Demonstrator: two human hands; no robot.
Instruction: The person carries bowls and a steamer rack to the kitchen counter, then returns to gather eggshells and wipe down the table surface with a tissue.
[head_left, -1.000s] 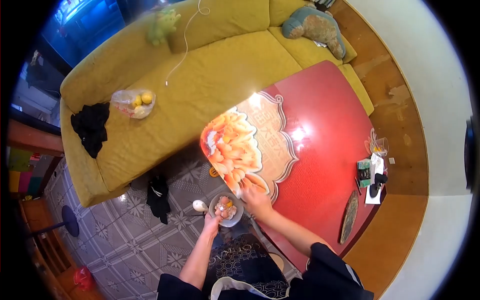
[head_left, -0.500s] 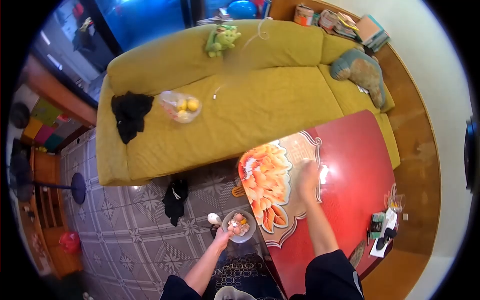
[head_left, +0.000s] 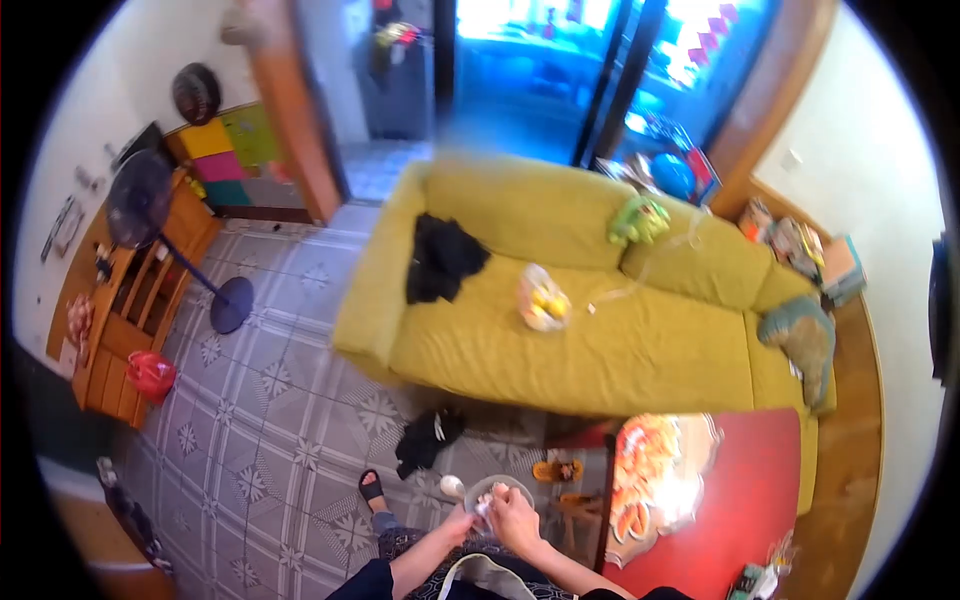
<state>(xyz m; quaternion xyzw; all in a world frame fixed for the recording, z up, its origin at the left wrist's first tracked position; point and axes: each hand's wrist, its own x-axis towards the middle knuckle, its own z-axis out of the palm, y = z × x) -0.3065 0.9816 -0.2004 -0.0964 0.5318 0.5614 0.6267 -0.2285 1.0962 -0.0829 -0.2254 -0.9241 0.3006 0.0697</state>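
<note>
My left hand [head_left: 458, 526] grips a pale bowl [head_left: 515, 480] by its near-left side, held low in front of my body. Over the bowl is my right hand [head_left: 514, 514], fingers bent together down into it; whatever they hold is hidden. Pale, pinkish pieces that look like eggshells lie in the bowl, mostly covered by the hand. A small rounded white object [head_left: 452, 486] shows just left of the bowl; its kind is unclear.
On the right stands a red table [head_left: 755, 480] with a flower design. Beyond is a yellow-green sofa [head_left: 630, 350] bearing a bag of yellow fruit [head_left: 545, 300]. Black cloth [head_left: 430, 440] and orange slippers [head_left: 557, 471] lie on the tiled floor. A fan [head_left: 232, 305] stands left.
My right hand has left the tabletop and come over to the bowl. The view has turned left, and the table now sits farther right. The left hand still holds the bowl.
</note>
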